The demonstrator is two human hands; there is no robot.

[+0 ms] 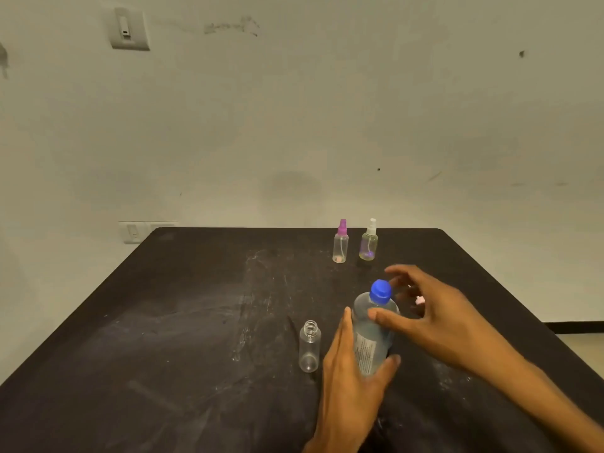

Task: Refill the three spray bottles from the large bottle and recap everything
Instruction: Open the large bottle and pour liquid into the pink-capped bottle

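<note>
My left hand (351, 367) grips the large clear bottle (372, 331) around its lower body; the bottle stands tilted slightly and carries a blue cap (381, 291). My right hand (425, 312) hovers beside the cap, fingers spread, holding nothing. A small clear spray bottle (309, 346) stands uncapped just left of my left hand. Two capped spray bottles stand near the far edge: one with a pink sprayer (341, 241), one with a white sprayer (369, 240). A small pink piece (420, 300) lies on the table behind my right hand, partly hidden.
The dark table (196, 322) has pale scuff marks across its middle. A pale wall rises behind it, with a switch plate (134, 232) at the table's far left corner. The table's right edge (523, 305) runs diagonally past my right forearm.
</note>
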